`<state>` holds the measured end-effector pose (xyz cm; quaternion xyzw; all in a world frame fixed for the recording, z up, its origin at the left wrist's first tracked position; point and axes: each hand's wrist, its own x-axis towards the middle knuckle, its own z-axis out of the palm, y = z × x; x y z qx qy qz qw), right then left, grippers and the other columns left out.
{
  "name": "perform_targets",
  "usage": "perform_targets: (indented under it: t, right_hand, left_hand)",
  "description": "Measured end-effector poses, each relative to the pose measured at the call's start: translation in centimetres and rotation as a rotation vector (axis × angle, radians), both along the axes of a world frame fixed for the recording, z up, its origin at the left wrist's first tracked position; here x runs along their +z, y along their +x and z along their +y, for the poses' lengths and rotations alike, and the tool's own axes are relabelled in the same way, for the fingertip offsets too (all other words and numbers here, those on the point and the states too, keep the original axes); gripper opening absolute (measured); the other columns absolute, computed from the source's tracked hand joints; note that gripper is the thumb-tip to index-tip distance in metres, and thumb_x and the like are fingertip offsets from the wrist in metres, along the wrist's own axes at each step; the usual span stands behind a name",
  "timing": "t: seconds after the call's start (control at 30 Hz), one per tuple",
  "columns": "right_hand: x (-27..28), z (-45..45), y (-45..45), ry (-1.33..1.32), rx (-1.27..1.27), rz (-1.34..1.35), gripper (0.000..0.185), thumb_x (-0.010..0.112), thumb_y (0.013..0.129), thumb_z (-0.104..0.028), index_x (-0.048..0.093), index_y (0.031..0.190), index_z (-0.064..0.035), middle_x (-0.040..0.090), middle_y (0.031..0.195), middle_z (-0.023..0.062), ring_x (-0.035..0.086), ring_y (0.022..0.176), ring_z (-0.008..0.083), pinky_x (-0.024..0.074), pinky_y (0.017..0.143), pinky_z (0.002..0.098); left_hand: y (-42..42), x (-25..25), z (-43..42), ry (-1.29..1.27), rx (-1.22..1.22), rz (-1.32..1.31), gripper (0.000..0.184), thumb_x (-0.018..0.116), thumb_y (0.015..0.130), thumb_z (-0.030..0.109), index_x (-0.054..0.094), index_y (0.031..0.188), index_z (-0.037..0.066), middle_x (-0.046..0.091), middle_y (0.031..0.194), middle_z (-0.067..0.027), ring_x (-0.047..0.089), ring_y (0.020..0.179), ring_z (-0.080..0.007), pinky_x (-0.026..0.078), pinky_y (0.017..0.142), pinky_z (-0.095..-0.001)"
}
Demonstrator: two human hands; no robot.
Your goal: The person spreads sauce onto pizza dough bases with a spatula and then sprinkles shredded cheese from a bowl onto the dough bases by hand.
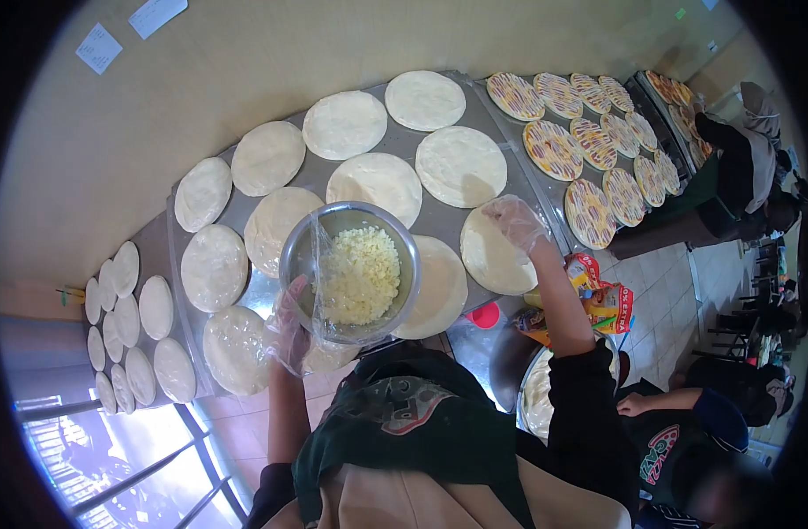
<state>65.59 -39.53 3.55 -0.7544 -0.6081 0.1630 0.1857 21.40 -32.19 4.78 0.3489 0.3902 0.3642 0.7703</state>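
Note:
My left hand (289, 328), in a clear plastic glove, is closed on the near-left rim of a steel mixing bowl (413, 280). Pale grated cheese (362, 273) lies inside the bowl, and clear plastic film hangs over its left side. The bowl is held above the table, hiding parts of the dough rounds under it. My right hand (517, 225), also gloved, is over the upper right of a pale dough round (496, 256). Its fingers look stretched out toward the left; the glove blurs their tips, and I see nothing held in them.
More plain dough rounds (461, 167) cover the grey table (395, 145) and a lower one at left. Topped pizzas (552, 150) stand at right, near a person in dark clothes (730, 167). Colourful packets (607, 304) and a dough-filled basin (538, 397) are by my right arm; another person (677, 432) is close.

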Motion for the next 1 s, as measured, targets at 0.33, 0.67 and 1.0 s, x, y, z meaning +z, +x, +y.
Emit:
perform_targets:
  t: [0.33, 0.67, 1.0]
  right_hand:
    - [1.7, -2.2, -3.6, -0.175, 0.137, -0.005, 0.018, 0.056, 0.082, -0.015, 0.065, 0.094, -0.0053, 0.063, 0.087, 0.0155, 0.061, 0.080, 0.0276, 0.0472, 0.074, 0.0348]
    - [0.4, -5.1, -4.7, 0.039, 0.196, -0.079, 0.017, 0.056, 0.072, -0.008, 0.067, 0.084, -0.0037, 0.064, 0.080, 0.0144, 0.061, 0.076, 0.0271, 0.0482, 0.071, 0.0333]
    - [0.8, -7.0, -4.5, -0.069, 0.082, -0.003, 0.019, 0.053, 0.072, -0.006, 0.066, 0.085, -0.0062, 0.063, 0.082, 0.0136, 0.059, 0.082, 0.0281, 0.0460, 0.078, 0.0347]
  left_hand:
    - [0.5, 0.6, -0.1, 0.019, 0.120, -0.020, 0.037, 0.050, 0.089, 0.028, 0.048, 0.116, 0.003, 0.059, 0.099, -0.0087, 0.059, 0.087, -0.0174, 0.049, 0.076, -0.0291]
    - [0.5, 1.1, 0.5, -0.085, 0.175, -0.004, 0.039, 0.057, 0.084, 0.026, 0.050, 0.113, 0.001, 0.062, 0.090, -0.0097, 0.061, 0.077, -0.0197, 0.051, 0.068, -0.0308]
    - [0.7, 1.4, 0.5, -0.066, 0.144, -0.021, 0.042, 0.057, 0.083, 0.027, 0.049, 0.114, 0.000, 0.061, 0.094, -0.0108, 0.061, 0.079, -0.0202, 0.052, 0.068, -0.0311]
